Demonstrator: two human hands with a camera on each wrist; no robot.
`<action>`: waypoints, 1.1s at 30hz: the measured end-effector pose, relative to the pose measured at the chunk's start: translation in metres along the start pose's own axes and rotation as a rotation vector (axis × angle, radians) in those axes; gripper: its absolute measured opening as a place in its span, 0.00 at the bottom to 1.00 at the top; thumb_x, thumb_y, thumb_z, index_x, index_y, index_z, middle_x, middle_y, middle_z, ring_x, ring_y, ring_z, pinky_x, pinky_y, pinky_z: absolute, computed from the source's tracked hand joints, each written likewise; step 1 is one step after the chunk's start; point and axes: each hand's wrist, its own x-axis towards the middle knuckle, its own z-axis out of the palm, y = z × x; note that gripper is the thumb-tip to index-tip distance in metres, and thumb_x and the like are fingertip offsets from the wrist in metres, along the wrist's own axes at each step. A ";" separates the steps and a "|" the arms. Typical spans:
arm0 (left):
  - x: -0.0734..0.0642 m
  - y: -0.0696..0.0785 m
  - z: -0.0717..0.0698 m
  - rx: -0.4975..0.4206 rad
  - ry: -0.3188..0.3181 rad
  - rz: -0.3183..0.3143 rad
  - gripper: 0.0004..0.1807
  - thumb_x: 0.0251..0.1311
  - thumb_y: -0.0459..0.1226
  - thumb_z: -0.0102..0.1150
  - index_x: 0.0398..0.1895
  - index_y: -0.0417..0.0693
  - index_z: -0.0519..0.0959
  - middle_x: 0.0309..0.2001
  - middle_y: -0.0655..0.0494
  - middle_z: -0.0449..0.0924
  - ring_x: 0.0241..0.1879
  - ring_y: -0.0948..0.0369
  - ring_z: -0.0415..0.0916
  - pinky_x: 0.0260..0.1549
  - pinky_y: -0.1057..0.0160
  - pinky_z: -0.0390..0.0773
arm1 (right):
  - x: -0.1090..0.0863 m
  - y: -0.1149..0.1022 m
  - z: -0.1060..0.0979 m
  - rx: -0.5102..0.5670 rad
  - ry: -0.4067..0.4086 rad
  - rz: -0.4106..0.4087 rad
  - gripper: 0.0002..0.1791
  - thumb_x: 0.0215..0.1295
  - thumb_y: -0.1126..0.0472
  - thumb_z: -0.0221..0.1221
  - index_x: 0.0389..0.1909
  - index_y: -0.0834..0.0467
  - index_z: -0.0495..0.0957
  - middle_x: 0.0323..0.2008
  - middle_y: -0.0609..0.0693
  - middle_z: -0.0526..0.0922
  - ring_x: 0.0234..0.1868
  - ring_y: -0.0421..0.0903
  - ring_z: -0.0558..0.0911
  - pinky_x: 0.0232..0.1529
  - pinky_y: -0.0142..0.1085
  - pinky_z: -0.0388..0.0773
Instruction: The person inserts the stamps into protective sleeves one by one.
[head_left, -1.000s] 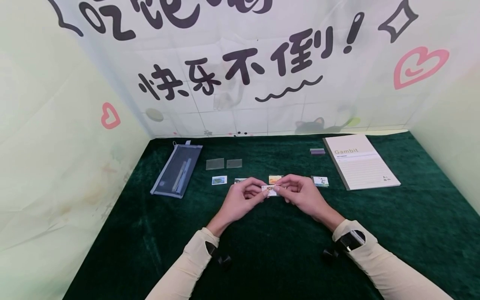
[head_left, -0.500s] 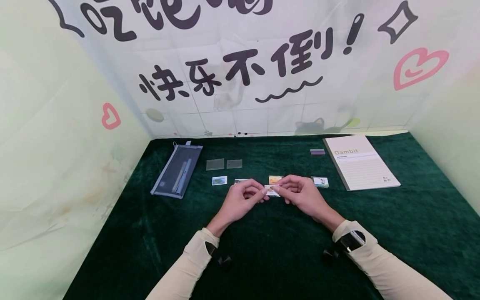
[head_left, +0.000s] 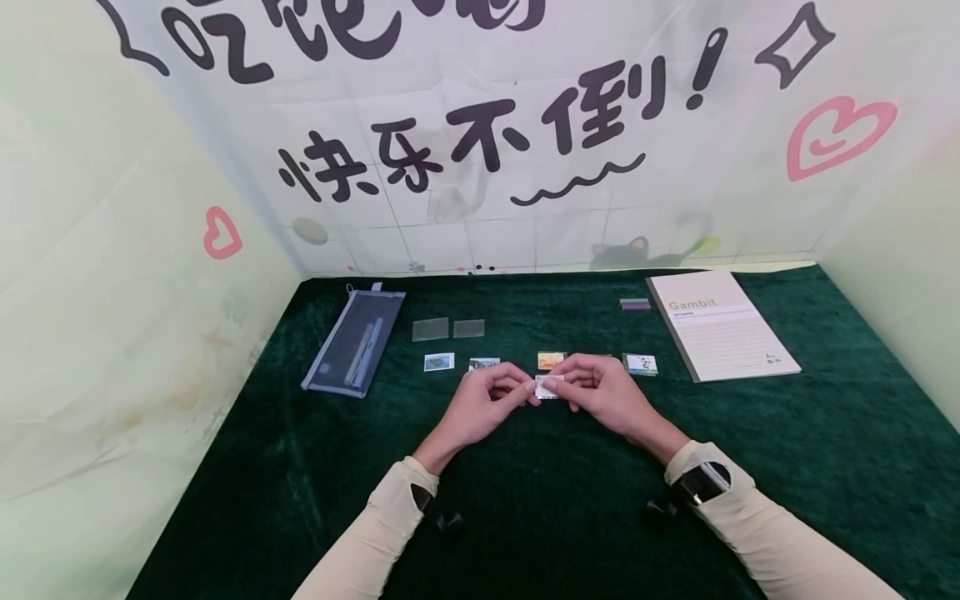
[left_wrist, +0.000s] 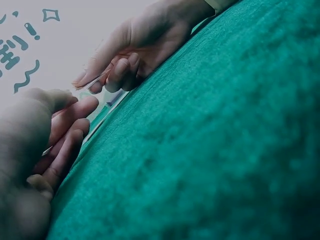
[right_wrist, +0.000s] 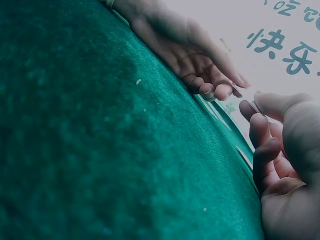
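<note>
Between my two hands is a small pale postage stamp (head_left: 550, 390) with a dotted edge. My right hand (head_left: 606, 395) pinches it between thumb and fingertips; the thumb covers part of its face. At its left edge, my left hand (head_left: 480, 403) pinches with thumb and forefinger. In the right wrist view, a thin edge (right_wrist: 237, 91) shows at the left fingertips. Just beyond the hands lie an orange picture stamp (head_left: 551, 360) and a greenish one (head_left: 483, 363). A blue-green stamp (head_left: 438, 361) is further left. To the right, a white stamp with a dark figure (head_left: 641, 363) lies flat.
Two clear sleeves (head_left: 431, 329) lie behind the stamps at left. A zipped mesh pouch (head_left: 352, 342) with slender tools inside is at far left. A purple block (head_left: 634, 304) and a notebook (head_left: 723, 325) are at back right. Green cloth (head_left: 480, 517) covers the table.
The held stamp has shifted slightly right and toward me, and its visible face is now mostly white instead of a coloured picture. Both hands have lowered a little, uncovering more of the greenish stamp.
</note>
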 end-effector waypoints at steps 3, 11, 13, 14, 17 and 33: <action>0.000 0.001 0.000 0.006 0.000 0.000 0.12 0.78 0.53 0.61 0.50 0.61 0.86 0.43 0.64 0.92 0.45 0.61 0.90 0.46 0.60 0.86 | 0.000 0.000 0.000 -0.001 0.004 0.005 0.16 0.75 0.47 0.68 0.55 0.51 0.85 0.41 0.52 0.92 0.32 0.49 0.85 0.34 0.36 0.84; -0.001 0.001 0.000 0.018 0.007 0.010 0.11 0.78 0.53 0.61 0.50 0.60 0.85 0.44 0.63 0.92 0.43 0.61 0.89 0.46 0.59 0.87 | 0.000 -0.001 0.001 0.004 0.004 0.002 0.15 0.75 0.47 0.68 0.54 0.50 0.85 0.41 0.53 0.92 0.32 0.49 0.85 0.34 0.36 0.84; -0.001 0.000 0.000 0.027 0.014 0.015 0.11 0.78 0.53 0.61 0.51 0.60 0.85 0.44 0.63 0.91 0.43 0.61 0.89 0.46 0.60 0.87 | 0.000 -0.001 0.001 0.007 0.001 0.000 0.15 0.75 0.47 0.68 0.55 0.51 0.85 0.41 0.53 0.92 0.32 0.49 0.85 0.34 0.36 0.84; -0.001 0.000 0.000 0.032 0.017 0.019 0.11 0.78 0.52 0.61 0.51 0.60 0.86 0.44 0.63 0.91 0.43 0.61 0.89 0.46 0.60 0.87 | 0.000 -0.001 0.001 0.008 -0.001 -0.002 0.16 0.75 0.48 0.68 0.55 0.51 0.85 0.41 0.53 0.92 0.32 0.49 0.85 0.34 0.36 0.84; -0.001 -0.001 0.000 0.044 0.022 0.024 0.10 0.78 0.52 0.62 0.51 0.61 0.86 0.43 0.64 0.91 0.43 0.62 0.88 0.46 0.61 0.87 | 0.000 -0.001 0.001 0.008 -0.004 -0.004 0.15 0.75 0.48 0.68 0.55 0.52 0.85 0.41 0.53 0.92 0.32 0.49 0.85 0.34 0.36 0.84; -0.002 0.002 0.002 0.063 0.012 0.003 0.10 0.77 0.54 0.64 0.49 0.64 0.86 0.41 0.67 0.92 0.41 0.63 0.88 0.46 0.62 0.87 | -0.001 -0.001 0.002 -0.003 -0.008 -0.009 0.18 0.76 0.49 0.67 0.57 0.55 0.85 0.42 0.54 0.92 0.33 0.51 0.86 0.35 0.36 0.85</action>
